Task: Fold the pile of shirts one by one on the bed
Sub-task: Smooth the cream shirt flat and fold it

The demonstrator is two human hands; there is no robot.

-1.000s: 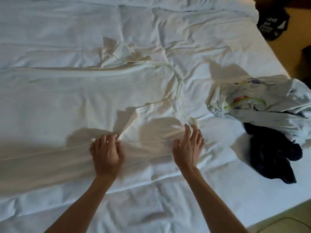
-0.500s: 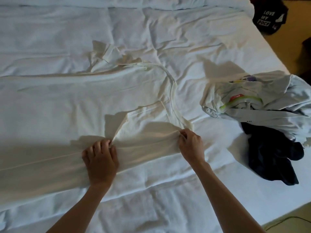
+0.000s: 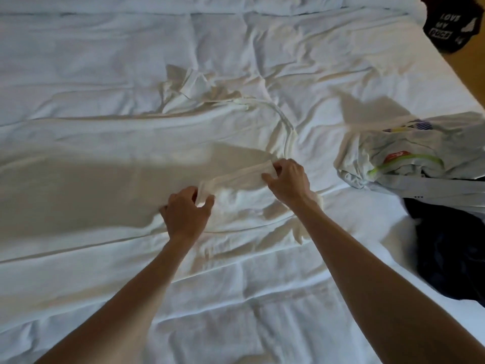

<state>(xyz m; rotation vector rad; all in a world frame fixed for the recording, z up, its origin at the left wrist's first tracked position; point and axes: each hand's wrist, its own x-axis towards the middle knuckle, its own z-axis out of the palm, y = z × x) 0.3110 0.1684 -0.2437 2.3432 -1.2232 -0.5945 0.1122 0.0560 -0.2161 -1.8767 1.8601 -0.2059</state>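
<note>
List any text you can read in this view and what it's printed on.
"LOVE MY", then a boxed word too blurred to read: on the black garment at the bed's far right corner.
White marking on a red patch, unreadable: on the light printed shirt in the pile.
The white shirt shows no text.

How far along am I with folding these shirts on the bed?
No folded shirt is visible. In hand: left hand and right hand pinch the near edge of the white shirt spread on the bed. Left: light printed shirt and dark garment, still crumpled.
</note>
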